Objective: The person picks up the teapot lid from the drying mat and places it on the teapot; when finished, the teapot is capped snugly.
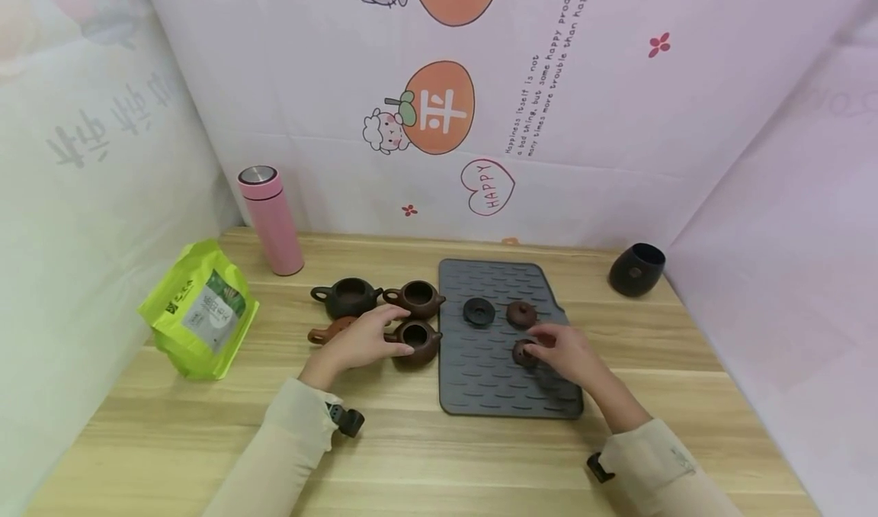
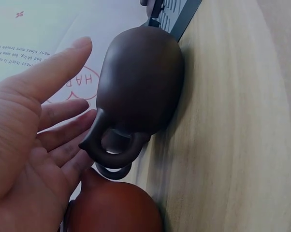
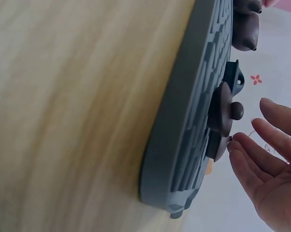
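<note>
My left hand point(image 1: 366, 338) hovers at the handle of a dark brown teapot point(image 1: 416, 355) that stands lidless at the mat's left edge. In the left wrist view its thumb and fingers are spread beside the teapot point(image 2: 140, 77), gripping nothing. A reddish-orange teapot point(image 2: 116, 208) sits partly under that hand. My right hand point(image 1: 565, 353) is over the grey mat point(image 1: 480, 395), fingertips close to a small brown lid point(image 1: 523, 355). From the right wrist, a gap shows between the loosely bent fingers and the lid's knob point(image 3: 237, 110). Another brown lid point(image 1: 521, 314) and a black lid point(image 1: 479, 313) lie farther back.
Behind the near teapot stand a black teapot point(image 1: 347, 300) and another brown one point(image 1: 418, 299), both without lids. At the left are a green bag point(image 1: 206, 311) and a pink thermos point(image 1: 274, 227). A black cup point(image 1: 636, 271) stands at the back right. Fabric walls enclose the wooden table point(image 1: 411, 456).
</note>
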`<action>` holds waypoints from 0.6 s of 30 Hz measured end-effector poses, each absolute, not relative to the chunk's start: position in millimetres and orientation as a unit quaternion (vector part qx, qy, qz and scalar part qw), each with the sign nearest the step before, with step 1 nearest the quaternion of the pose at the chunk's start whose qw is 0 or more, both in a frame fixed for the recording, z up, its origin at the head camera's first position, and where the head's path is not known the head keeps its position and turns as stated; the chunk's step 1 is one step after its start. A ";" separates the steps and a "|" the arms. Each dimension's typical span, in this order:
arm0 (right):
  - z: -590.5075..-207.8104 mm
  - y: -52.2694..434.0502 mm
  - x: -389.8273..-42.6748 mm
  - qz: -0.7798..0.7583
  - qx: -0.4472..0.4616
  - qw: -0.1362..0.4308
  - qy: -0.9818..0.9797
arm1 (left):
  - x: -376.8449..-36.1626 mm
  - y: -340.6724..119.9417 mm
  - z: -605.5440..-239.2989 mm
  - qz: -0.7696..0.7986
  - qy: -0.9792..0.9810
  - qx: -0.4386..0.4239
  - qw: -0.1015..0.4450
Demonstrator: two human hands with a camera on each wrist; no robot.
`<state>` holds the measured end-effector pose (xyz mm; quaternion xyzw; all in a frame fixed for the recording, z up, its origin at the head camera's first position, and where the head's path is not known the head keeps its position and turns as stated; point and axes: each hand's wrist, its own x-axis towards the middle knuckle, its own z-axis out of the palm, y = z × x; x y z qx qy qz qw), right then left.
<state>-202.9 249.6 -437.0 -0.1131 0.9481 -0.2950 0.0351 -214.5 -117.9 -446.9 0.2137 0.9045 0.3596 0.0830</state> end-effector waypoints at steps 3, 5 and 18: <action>-439.7 251.6 -204.1 -0.289 -0.112 0.035 0.950 | -215.6 -117.1 -447.2 0.358 0.903 0.221 0.082; -441.0 252.3 -204.5 -0.287 -0.109 0.037 0.951 | -216.2 -116.4 -447.2 0.356 0.903 0.224 0.082; -447.4 254.4 -205.1 -0.300 -0.100 0.054 0.947 | -216.6 -112.8 -444.9 0.331 0.911 0.233 0.083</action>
